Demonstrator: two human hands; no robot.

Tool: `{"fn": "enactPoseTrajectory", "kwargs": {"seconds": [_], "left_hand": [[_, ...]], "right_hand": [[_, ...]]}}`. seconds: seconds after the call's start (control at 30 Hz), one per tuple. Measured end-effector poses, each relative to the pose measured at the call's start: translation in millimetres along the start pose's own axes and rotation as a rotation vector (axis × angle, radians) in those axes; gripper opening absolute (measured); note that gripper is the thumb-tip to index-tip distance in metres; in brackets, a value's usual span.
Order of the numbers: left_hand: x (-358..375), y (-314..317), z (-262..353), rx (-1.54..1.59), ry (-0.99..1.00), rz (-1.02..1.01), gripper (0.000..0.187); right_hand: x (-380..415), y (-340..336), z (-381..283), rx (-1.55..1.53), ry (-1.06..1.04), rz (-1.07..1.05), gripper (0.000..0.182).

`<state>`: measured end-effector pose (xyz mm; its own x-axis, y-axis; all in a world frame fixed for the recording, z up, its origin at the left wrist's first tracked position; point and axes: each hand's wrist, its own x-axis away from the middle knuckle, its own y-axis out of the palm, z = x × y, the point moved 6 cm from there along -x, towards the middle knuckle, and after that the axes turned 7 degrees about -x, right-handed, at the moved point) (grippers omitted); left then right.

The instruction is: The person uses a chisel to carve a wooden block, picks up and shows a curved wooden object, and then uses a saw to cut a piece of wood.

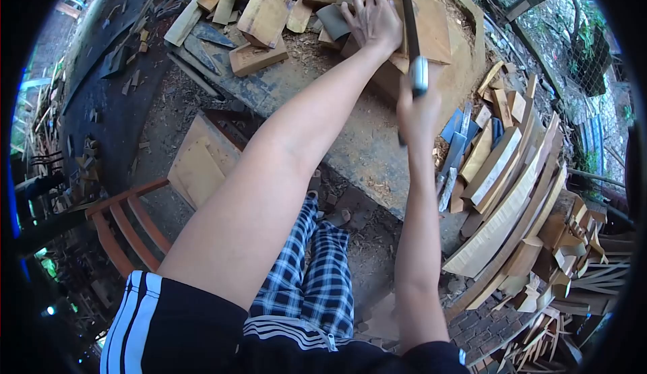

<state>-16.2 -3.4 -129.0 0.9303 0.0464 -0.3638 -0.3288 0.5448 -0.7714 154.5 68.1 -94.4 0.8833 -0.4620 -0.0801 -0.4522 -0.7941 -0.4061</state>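
Observation:
My right hand (419, 114) is closed round the handle of a long-bladed machete (410, 20), and is slightly blurred. Its narrow dark blade points away from me, with a pale metal collar just above my fist. The blade passes over a wooden block (431, 30) on the worktop. My left hand (374, 23) lies on the left part of that block, fingers spread and bent. Beside its fingers is a dark grey curved piece (333, 21).
Several cut wood blocks (264, 13) crowd the back left of the dusty workbench (357, 148). Long curved boards (502, 222) and blue-grey chisel-like tools (455, 151) lie at the right. A slatted wooden chair (138, 222) stands at the left. Sawdust and chips cover the bench.

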Motion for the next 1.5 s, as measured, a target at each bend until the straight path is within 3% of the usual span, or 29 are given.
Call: {"fn": "enactPoseTrajectory", "kwargs": {"seconds": [0.07,0.2,0.27,0.37,0.43,0.47,0.53,0.57,0.63,0.7,0.77,0.83,0.87,0.93,1.07,1.17,1.23,1.3,1.37,1.4,1.5], "left_hand": [[-5.9,-5.1,3.5,-0.03,0.001,0.03,0.042],[-0.2,-4.0,4.2,-0.022,-0.034,0.037,0.04],[-1.2,-2.2,4.1,-0.033,-0.042,0.004,0.039],[-2.9,-2.1,0.4,-0.023,-0.021,0.0,0.039],[0.2,-1.1,2.5,0.044,-0.006,0.062,0.04],[-2.3,-4.7,3.8,-0.045,-0.028,-0.081,0.05],[-1.3,-2.2,2.3,-0.066,-0.034,-0.03,0.05],[-2.1,-1.8,2.2,-0.077,-0.057,0.027,0.05],[2.8,6.0,2.7,-0.097,-0.055,0.004,0.049],[-2.3,6.2,2.2,-0.14,-0.041,-0.011,0.047],[-4.0,-3.0,5.4,-0.09,-0.049,0.032,0.046],[-3.1,-3.6,6.7,-0.026,-0.048,-0.077,0.046],[-4.1,2.2,2.6,-0.046,-0.06,-0.104,0.048],[-5.7,9.6,-1.4,-0.068,-0.04,-0.067,0.048],[-5.5,18.4,-7.2,-0.087,-0.026,-0.052,0.05],[-6.9,11.7,-0.3,-0.083,-0.027,-0.022,0.051],[-5.3,7.3,3.0,-0.097,-0.081,-0.118,0.051],[-5.2,1.1,5.0,-0.04,-0.09,-0.167,0.05],[-2.9,13.0,-1.2,-0.052,-0.068,-0.065,0.049],[-3.6,7.9,1.4,-0.055,-0.064,-0.09,0.049],[-8.0,16.3,1.3,-0.077,-0.052,-0.08,0.048]], "right_hand": [[-10.7,9.5,0.8,0.007,0.005,0.026,0.024],[90.8,-21.9,2.1,-0.043,0.031,0.025,0.021],[141.9,-44.0,1.7,-0.037,0.168,-0.017,0.024],[151.9,-50.9,3.5,-0.039,0.275,-0.019,0.025],[118.3,-34.5,9.0,0.012,0.041,0.02,0.027],[84.7,-27.1,1.8,-0.03,0.067,0.015,0.024],[18.0,-7.1,7.8,-0.025,0.063,-0.013,0.02],[6.8,-0.4,8.5,0.018,0.037,0.059,0.021],[15.5,-0.6,11.7,-0.034,0.129,0.001,0.023],[72.1,-11.9,16.1,-0.065,0.025,0.047,0.028],[155.7,-37.9,22.9,-0.031,0.118,0.013,0.03],[194.2,-59.0,6.7,-0.087,0.368,-0.012,0.031],[192.8,-60.1,9.3,-0.08,0.376,-0.013,0.031],[160.1,-53.1,8.5,0.013,0.129,-0.017,0.029],[29.1,-5.6,20.2,-0.027,0.048,0.046,0.019],[43.0,-6.5,16.0,-0.04,0.078,0.039,0.018],[107.9,-24.3,19.4,-0.087,0.025,0.076,0.021],[174.6,-43.1,28.1,-0.064,0.114,0.094,0.027],[186.8,-56.2,13.9,-0.143,0.432,-0.003,0.031],[181.9,-54.6,16.5,-0.172,0.321,0.072,0.016],[118.8,-27.3,29.0,-0.059,0.125,0.039,0.028]]}}
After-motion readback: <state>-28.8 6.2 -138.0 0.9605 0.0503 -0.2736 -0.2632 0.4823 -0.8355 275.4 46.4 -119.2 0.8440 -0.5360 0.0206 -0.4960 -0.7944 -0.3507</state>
